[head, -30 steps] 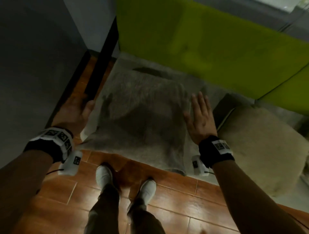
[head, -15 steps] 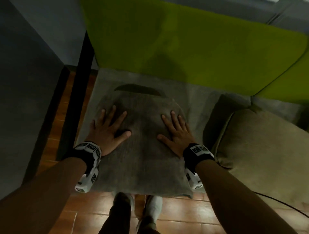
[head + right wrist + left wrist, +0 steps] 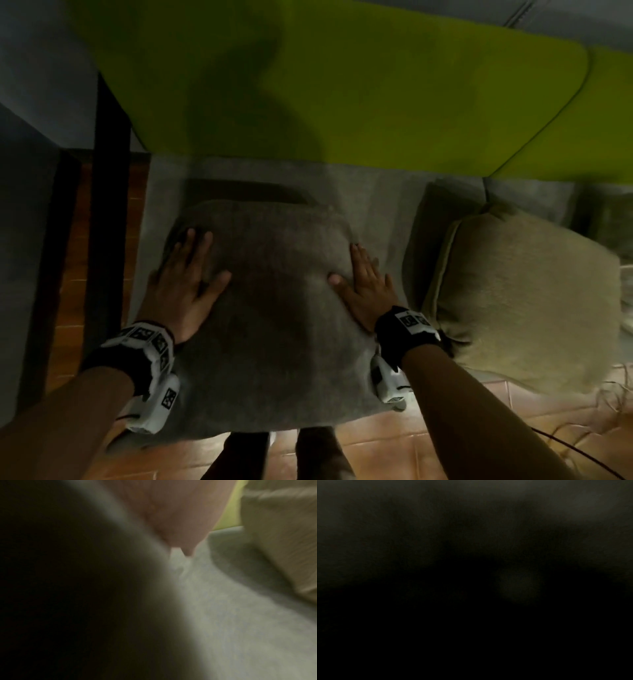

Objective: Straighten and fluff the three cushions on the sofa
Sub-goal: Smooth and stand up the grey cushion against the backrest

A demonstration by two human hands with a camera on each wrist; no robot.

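The grey cushion (image 3: 270,308) lies flat on the sofa seat (image 3: 383,192), its near edge overhanging the seat's front edge. The left hand (image 3: 185,284) presses its left side, fingers spread; the right hand (image 3: 363,291) presses its right edge, fingers straight and together. The beige cushion (image 3: 524,294) sits just right of it. Beyond rises the green backrest (image 3: 376,85).

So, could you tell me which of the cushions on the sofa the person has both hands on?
The grey cushion: the left hand and right hand lie flat on it. The beige cushion to its right is untouched.
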